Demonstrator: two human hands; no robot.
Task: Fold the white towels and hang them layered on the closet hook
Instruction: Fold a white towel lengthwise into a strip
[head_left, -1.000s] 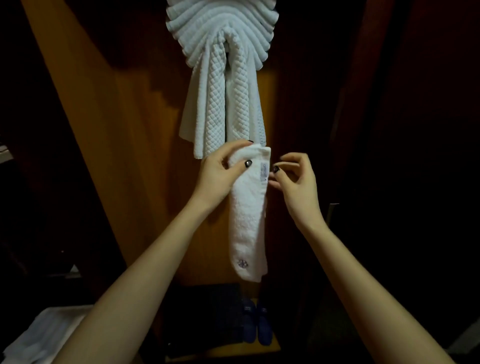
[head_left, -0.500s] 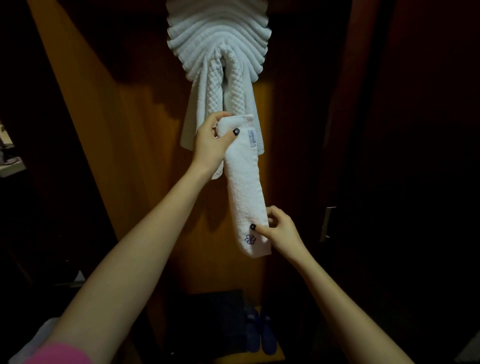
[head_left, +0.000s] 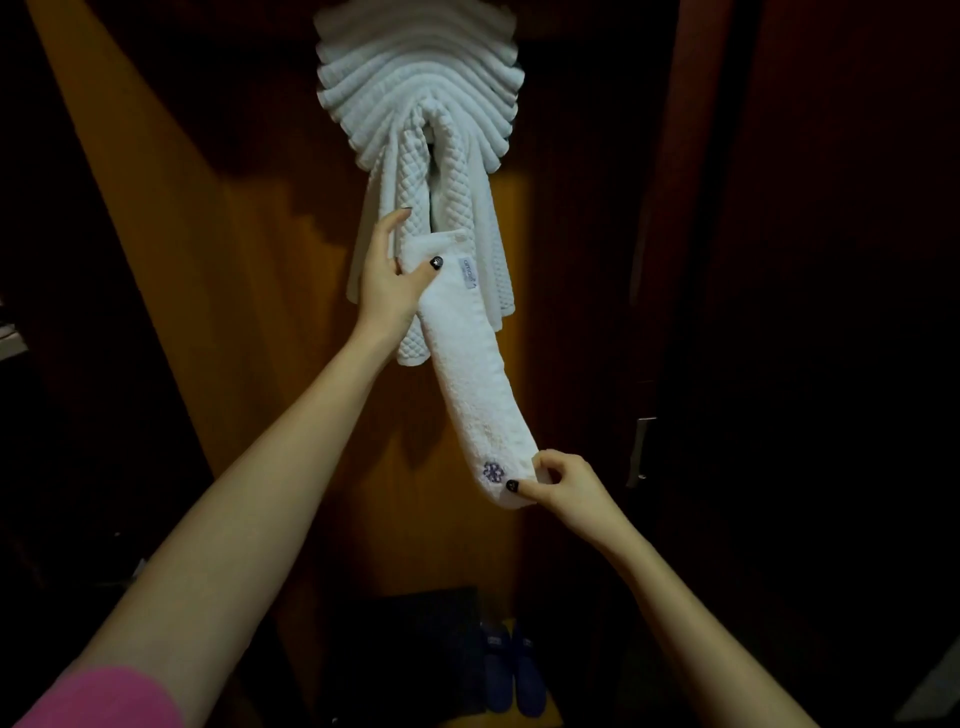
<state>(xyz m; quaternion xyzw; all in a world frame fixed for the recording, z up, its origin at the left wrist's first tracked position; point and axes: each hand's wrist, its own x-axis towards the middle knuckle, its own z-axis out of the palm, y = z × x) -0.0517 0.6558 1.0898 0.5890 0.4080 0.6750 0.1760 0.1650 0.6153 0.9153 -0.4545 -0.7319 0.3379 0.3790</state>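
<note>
A narrow folded white towel (head_left: 475, 364) with a small purple emblem near its lower end stretches slantwise between my hands. My left hand (head_left: 387, 278) pinches its top end, thumb on the front beside a sewn label. My right hand (head_left: 563, 486) grips its bottom end. Behind it, several white towels (head_left: 421, 98) hang layered in a fan at the top of the closet. A quilted white towel (head_left: 457, 208) droops from their middle in two tails. The hook itself is hidden by the towels.
The wooden closet back panel (head_left: 218, 312) is lit on the left; the right side is a dark door with a metal handle (head_left: 641, 449). Blue slippers (head_left: 511, 670) sit on the closet floor below.
My left hand raised the towel's top end toward the hanging towels. My right hand dropped from the top end to the bottom end, gripped it and pulled it out to the right.
</note>
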